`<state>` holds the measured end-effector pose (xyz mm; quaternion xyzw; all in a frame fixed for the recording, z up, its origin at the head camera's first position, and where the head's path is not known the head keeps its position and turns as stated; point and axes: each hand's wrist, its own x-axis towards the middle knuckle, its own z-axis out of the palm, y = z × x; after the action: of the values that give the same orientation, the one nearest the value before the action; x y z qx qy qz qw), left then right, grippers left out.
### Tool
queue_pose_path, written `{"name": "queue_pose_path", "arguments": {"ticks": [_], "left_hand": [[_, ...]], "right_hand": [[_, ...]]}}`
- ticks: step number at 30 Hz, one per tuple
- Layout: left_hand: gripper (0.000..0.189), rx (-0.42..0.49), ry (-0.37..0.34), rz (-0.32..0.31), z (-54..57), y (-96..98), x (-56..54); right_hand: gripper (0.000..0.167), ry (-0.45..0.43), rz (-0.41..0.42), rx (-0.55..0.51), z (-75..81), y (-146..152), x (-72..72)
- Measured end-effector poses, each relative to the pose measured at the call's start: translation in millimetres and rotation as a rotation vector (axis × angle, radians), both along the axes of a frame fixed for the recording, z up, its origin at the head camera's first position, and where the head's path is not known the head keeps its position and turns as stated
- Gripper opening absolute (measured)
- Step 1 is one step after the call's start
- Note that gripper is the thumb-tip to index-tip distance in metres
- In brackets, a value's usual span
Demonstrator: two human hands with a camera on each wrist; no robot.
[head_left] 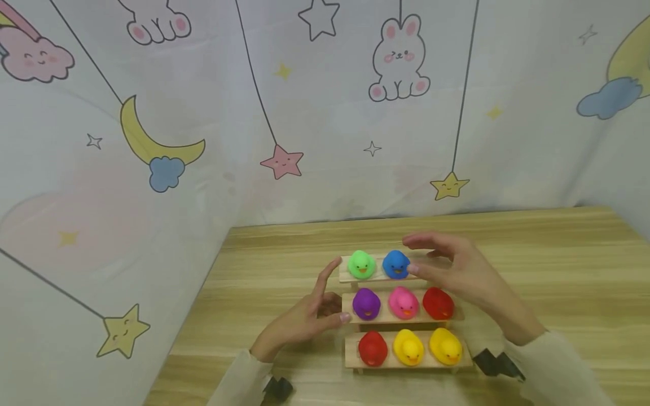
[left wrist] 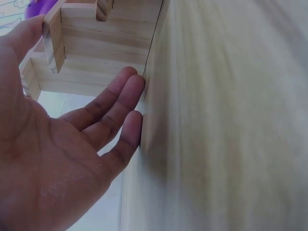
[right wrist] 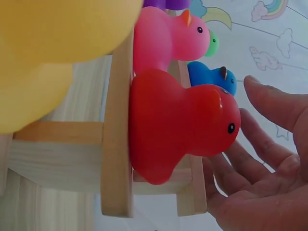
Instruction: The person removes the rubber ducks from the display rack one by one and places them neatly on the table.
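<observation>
Your right hand [head_left: 462, 268] is the nearer one to the blue duck [head_left: 395, 264], which sits upright on the top shelf of the rack [head_left: 351, 355], to the right of the green duck [head_left: 361, 265]. The relation to watch, I judge, is this: the blue duck lies just to the left of your right grip, near the thumb tip, with its beak turned toward you, so its long axis seems to run across the thumb's direction. The right wrist view shows a small gap between thumb and duck. This grip has thumb and fingers apart, and I see nothing held there. Your left hand [head_left: 307, 317] also has thumb and fingers apart, its thumb against the rack's left end, beside the purple duck [head_left: 367, 304].
</observation>
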<state>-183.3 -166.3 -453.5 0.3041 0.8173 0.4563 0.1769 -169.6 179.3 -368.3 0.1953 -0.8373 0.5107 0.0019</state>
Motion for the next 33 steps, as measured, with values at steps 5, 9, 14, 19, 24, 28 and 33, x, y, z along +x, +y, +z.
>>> {"name": "queue_pose_path", "arguments": {"ticks": [5, 9, 14, 19, 24, 28, 33], "left_hand": [[0.105, 0.005, 0.001, -0.005, 0.3, 0.1, -0.4], [0.106, 0.004, -0.011, 0.002, 1.5, 0.2, 0.0], [0.105, -0.005, -0.021, 0.006, 1.8, 0.7, 0.2], [0.105, -0.009, -0.029, 0.009, 0.8, 0.5, -0.5], [0.104, -0.009, -0.028, 0.008, -0.9, 0.5, -1.9], [0.104, 0.01, -0.009, -0.009, -2.8, 0.2, -2.3], [0.104, 0.02, -0.011, -0.013, -4.0, -0.5, -2.2]], "right_hand": [[0.05, -0.049, 0.028, -0.032, -0.3, -4, -1.2], [0.052, -0.051, 0.033, -0.014, -1.4, -9, -3.6], [0.054, -0.035, 0.045, 0.016, -2.5, -14, -5.2], [0.052, -0.026, 0.047, 0.029, -3.9, -15, -5.3], [0.05, -0.018, 0.049, 0.027, -4.5, -15, -5.7], [0.049, -0.023, 0.062, 0.01, -5.8, -14, -6.8], [0.047, -0.036, 0.064, 0.021, -4.8, -11, -6.5]]}}
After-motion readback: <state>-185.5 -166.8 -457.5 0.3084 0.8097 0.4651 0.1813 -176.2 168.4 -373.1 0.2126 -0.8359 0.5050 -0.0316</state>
